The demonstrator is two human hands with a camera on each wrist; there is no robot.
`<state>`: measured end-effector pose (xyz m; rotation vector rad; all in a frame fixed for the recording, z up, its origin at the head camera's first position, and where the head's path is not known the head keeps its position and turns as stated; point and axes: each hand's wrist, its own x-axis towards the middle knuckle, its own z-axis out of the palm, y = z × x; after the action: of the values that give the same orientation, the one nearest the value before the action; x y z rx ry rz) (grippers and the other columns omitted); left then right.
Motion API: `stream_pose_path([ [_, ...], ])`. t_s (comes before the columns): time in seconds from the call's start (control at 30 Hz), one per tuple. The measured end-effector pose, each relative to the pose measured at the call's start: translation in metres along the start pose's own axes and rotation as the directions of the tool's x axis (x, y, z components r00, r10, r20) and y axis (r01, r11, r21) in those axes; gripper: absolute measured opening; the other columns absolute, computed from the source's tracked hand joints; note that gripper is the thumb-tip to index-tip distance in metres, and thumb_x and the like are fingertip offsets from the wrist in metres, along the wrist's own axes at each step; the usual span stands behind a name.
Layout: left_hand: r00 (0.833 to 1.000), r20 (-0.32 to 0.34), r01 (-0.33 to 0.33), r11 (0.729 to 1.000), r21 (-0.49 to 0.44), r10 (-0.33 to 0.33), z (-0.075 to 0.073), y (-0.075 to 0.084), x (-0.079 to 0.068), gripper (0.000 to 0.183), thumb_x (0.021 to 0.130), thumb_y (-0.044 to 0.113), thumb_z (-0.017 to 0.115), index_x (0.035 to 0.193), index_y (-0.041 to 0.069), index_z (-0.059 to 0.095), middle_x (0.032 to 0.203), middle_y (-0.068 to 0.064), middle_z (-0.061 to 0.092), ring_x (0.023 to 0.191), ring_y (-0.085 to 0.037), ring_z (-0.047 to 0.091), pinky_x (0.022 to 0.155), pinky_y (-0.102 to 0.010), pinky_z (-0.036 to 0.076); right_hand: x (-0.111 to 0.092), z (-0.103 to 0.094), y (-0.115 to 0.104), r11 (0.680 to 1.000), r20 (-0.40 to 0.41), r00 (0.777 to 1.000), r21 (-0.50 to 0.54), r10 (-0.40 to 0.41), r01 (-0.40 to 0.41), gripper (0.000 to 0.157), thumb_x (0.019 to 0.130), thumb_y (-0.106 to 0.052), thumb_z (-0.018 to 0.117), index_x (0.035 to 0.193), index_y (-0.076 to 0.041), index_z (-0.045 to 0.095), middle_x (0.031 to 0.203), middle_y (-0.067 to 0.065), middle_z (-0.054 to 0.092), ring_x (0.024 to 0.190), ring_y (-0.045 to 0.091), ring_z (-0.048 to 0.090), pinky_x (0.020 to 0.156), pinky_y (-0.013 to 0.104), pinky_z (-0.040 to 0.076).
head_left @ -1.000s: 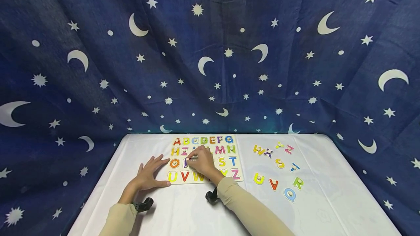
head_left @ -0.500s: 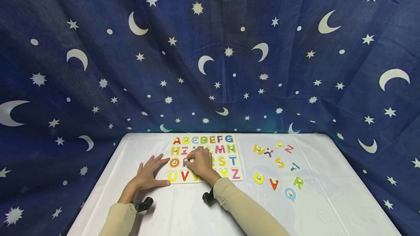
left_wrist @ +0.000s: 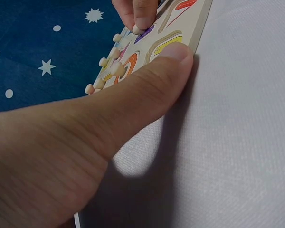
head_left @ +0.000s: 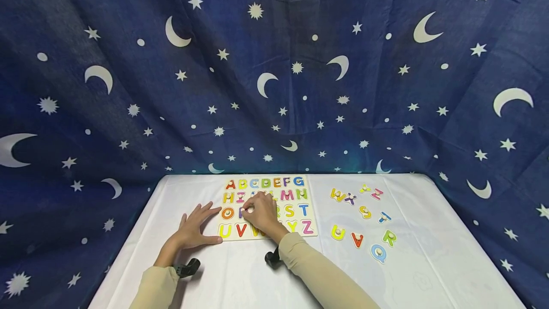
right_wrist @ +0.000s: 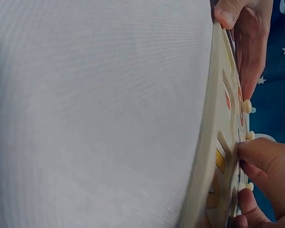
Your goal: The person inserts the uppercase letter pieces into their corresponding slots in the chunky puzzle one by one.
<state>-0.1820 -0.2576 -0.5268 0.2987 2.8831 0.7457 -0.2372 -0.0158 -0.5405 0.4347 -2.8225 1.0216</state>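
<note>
A wooden alphabet puzzle board [head_left: 233, 223] lies on the white table, with several knobbed letters in its upper rows. My right hand [head_left: 263, 213] pinches the small knob of the purple letter P [left_wrist: 146, 34] at its place in the third row, beside the orange letter O [head_left: 228, 213]. Fingers hide part of that piece, so I cannot tell whether it sits flush. At the board's left edge my left hand [head_left: 195, 228] rests with fingers spread, its thumb touching the near corner. The right wrist view shows the right fingertips [right_wrist: 249, 152] low over the board.
Loose knobbed letters lie right of the board, among them a yellow U [head_left: 338, 232], a red V [head_left: 357, 240], a blue Q [head_left: 379, 252] and a green R [head_left: 389, 238]. Behind the table hangs a dark blue curtain [head_left: 274, 108] with moons and stars.
Over the last second my right hand has shifted slightly, and the purple P has settled lower over its place. It stays pinched. My left hand has held still.
</note>
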Motion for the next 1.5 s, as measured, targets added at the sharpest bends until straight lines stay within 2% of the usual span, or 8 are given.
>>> stream_pose_path([
  [0.27,1.000,0.007,0.003,1.000,0.004,-0.003,0.001,-0.001,0.001,0.098,0.070,0.057,0.089,0.152,0.020,0.050,0.165,-0.020,0.030,0.153,-0.052,0.014,0.113,-0.081,0.000,0.000,-0.019,0.007,0.991,0.060,0.990,0.052,-0.129,0.126,0.015,0.086,-0.025,0.082,0.100,-0.020,0.081,0.103,-0.001,0.067,0.091,0.018,0.052,0.078,0.035,0.044],
  [0.53,1.000,0.004,-0.002,1.000,-0.004,0.002,0.001,0.001,0.000,0.099,0.069,0.056,0.090,0.152,0.019,0.051,0.165,-0.020,0.031,0.153,-0.051,0.014,0.114,-0.080,0.001,-0.008,-0.063,0.028,0.963,0.155,0.959,0.165,-0.237,0.212,0.025,0.092,-0.019,0.078,0.115,-0.010,0.076,0.114,0.007,0.069,0.097,0.027,0.063,0.083,0.034,0.052],
  [0.63,1.000,0.004,-0.001,1.000,-0.001,0.001,0.001,0.001,0.000,0.099,0.069,0.056,0.090,0.152,0.019,0.051,0.165,-0.020,0.031,0.152,-0.052,0.014,0.114,-0.080,0.001,-0.015,-0.081,0.040,0.955,0.160,0.951,0.181,-0.263,0.234,0.027,0.092,-0.016,0.078,0.117,-0.007,0.075,0.113,0.010,0.070,0.094,0.027,0.065,0.082,0.035,0.054],
  [0.77,1.000,0.006,0.002,1.000,0.003,-0.002,0.002,0.000,-0.001,0.099,0.069,0.056,0.091,0.152,0.020,0.051,0.165,-0.020,0.031,0.152,-0.052,0.014,0.114,-0.080,0.001,-0.029,-0.102,0.061,0.947,0.127,0.948,0.174,-0.293,0.270,0.029,0.090,-0.013,0.079,0.117,-0.005,0.073,0.111,0.010,0.070,0.094,0.029,0.066,0.083,0.043,0.056],
  [0.93,1.000,0.004,0.003,1.000,0.002,-0.003,0.002,0.000,-0.001,0.099,0.068,0.056,0.091,0.152,0.020,0.051,0.165,-0.020,0.031,0.152,-0.052,0.014,0.114,-0.080,0.000,-0.050,-0.128,0.088,0.959,0.091,0.966,0.174,-0.242,0.224,0.030,0.089,-0.014,0.081,0.117,-0.006,0.073,0.111,0.010,0.070,0.092,0.030,0.066,0.082,0.047,0.057],
  [1.13,1.000,-0.017,-0.022,0.999,-0.034,0.022,0.003,0.000,-0.001,0.098,0.067,0.057,0.091,0.150,0.020,0.053,0.164,-0.022,0.032,0.152,-0.053,0.014,0.113,-0.081,0.000,-0.079,-0.161,0.122,0.983,0.035,0.988,0.110,-0.150,0.145,0.033,0.087,-0.015,0.084,0.118,-0.010,0.075,0.112,0.005,0.072,0.089,0.020,0.064,0.075,0.032,0.054],
  [1.4,0.998,-0.054,-0.040,0.999,-0.025,0.039,0.005,-0.004,-0.002,0.100,0.066,0.060,0.090,0.149,0.020,0.053,0.163,-0.024,0.033,0.150,-0.054,0.015,0.112,-0.082,0.000,-0.117,-0.200,0.166,0.993,-0.045,0.993,0.038,-0.111,0.113,0.032,0.084,-0.014,0.086,0.114,-0.011,0.076,0.107,0.002,0.073,0.087,0.018,0.062,0.071,0.033,0.053],
  [1.5,0.999,-0.040,-0.029,0.999,-0.019,0.029,0.004,-0.002,-0.002,0.099,0.067,0.059,0.090,0.150,0.020,0.052,0.164,-0.023,0.032,0.151,-0.054,0.014,0.113,-0.081,-0.001,-0.132,-0.208,0.180,0.993,-0.081,0.990,0.017,-0.119,0.121,0.032,0.082,-0.012,0.087,0.112,-0.011,0.076,0.104,0.002,0.073,0.083,0.017,0.061,0.068,0.031,0.053],
])
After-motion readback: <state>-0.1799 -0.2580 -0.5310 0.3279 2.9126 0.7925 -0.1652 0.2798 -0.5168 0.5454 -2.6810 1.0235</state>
